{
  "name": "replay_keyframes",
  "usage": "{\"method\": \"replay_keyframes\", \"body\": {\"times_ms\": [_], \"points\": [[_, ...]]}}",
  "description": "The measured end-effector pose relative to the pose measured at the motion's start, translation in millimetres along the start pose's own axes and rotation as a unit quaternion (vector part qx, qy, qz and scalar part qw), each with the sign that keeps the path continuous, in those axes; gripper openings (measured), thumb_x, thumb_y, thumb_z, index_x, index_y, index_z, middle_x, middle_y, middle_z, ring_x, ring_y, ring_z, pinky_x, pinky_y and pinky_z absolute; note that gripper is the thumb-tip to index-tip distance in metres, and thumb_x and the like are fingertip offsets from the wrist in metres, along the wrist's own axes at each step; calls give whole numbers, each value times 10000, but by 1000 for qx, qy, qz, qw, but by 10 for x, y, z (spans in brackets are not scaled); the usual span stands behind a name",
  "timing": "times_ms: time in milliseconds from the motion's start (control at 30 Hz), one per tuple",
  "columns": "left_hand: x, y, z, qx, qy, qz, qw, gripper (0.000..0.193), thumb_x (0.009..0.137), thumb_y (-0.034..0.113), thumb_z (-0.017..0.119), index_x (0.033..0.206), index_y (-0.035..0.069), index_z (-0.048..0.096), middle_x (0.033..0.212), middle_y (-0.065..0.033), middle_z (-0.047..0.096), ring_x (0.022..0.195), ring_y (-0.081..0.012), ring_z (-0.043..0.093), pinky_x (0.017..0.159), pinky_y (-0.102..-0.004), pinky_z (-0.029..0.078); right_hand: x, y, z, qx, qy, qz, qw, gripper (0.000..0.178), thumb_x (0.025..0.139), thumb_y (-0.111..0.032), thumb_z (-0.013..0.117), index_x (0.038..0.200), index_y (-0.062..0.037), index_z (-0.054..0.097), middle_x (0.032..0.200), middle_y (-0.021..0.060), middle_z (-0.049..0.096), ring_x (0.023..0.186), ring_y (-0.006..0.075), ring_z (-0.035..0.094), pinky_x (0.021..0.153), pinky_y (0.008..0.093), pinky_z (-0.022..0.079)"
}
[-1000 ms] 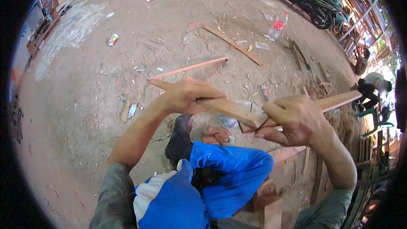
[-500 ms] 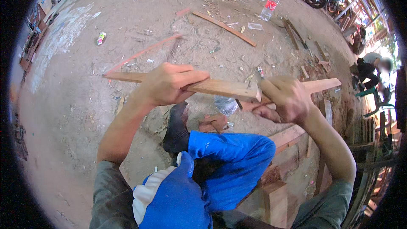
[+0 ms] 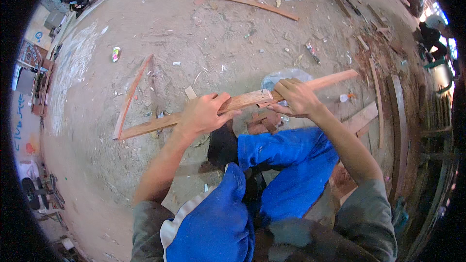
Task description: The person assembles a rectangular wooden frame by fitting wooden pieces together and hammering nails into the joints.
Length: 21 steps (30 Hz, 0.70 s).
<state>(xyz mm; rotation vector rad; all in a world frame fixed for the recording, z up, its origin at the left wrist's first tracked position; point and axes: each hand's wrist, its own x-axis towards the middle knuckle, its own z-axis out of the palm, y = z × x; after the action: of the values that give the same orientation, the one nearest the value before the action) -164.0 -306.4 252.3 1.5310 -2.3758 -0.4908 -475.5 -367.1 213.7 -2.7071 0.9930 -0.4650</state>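
Observation:
My left hand (image 3: 204,113) is closed round a long wooden strip (image 3: 155,125) that slopes up to the right across my lap. At its left end it meets a thinner reddish strip (image 3: 134,96), which angles away from me; the two look joined at that corner. My right hand (image 3: 297,99) grips a second wooden strip (image 3: 335,79), pointing away to the upper right. The facing ends of the two held strips touch or overlap between my hands. My fingers partly cover that meeting place.
Beyond my right hand lies a clear plastic bag (image 3: 286,74). Loose wood strips (image 3: 257,7) and long boards (image 3: 398,126) lie on the dirt floor, farther off and to the right. Broken brick-coloured pieces (image 3: 262,122) sit by my foot. Another person (image 3: 432,39) is at the far right.
My view has shifted. The right end of the left strip has tilted upward, and its reddish side strip now points more steeply away. The ends of the held strips line up more closely.

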Motion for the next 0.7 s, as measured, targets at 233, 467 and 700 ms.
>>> {"method": "replay_keyframes", "body": {"times_ms": [233,467,700], "points": [[15,5,521,-15,-142,-32,989,554,880,568,676,935,20,616,776,-216,667,758,-428,679,679,-499,536,-649,-35,609,57,37,100,993,587,843,-474,722,1182,-17,576,1146,182,536,1094,397,523,964,484,429],[-28,40,328,-17,-151,-46,987,587,861,603,680,860,20,609,709,-203,647,696,-417,668,636,-497,519,-663,-335,619,58,106,182,976,630,800,-475,761,1208,-34,572,1176,182,533,1138,381,492,981,493,402],[-340,133,-497,-43,-52,23,997,468,761,456,838,925,60,649,669,-133,588,601,-322,618,560,-406,464,-77,-587,-161,149,242,36,958,605,671,-514,824,1016,-40,673,1010,145,602,987,359,561,931,450,414]]}}
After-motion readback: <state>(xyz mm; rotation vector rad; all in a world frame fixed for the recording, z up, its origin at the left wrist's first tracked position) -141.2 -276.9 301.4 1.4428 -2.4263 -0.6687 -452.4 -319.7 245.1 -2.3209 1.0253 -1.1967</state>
